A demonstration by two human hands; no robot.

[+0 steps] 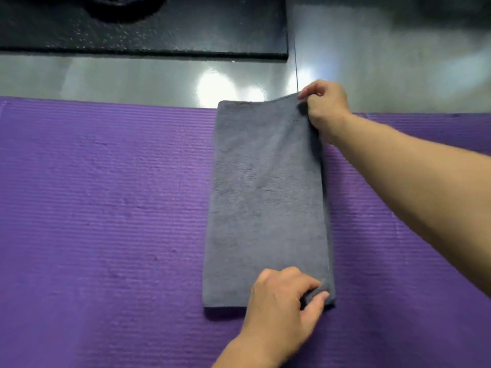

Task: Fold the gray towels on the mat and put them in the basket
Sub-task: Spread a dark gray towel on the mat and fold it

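Towel (265,197) is on the mat (106,208), folded into a long narrow strip, lying flat and running from the mat's near side to its far edge. It sits right of the mat's middle, and its far end pokes just past the mat's far edge onto the glossy grey floor (132,75). Layered edges show along the strip's right side, smooth fold on its left. Right hand (325,104) is at the mat's far edge, fingers curled, pinching the towel's far right corner, which is raised a little off the mat; its forearm crosses the mat's right part. Left hand (281,301) is toward the mat's near side, thumb and fingers pinching the towel's near right corner, which is bunched slightly between them. Rest of the towel lies flat on the mat with few wrinkles. Beyond the mat's far edge, across a band of floor, there's a black slab (186,30) with something dark on it, too cropped to identify
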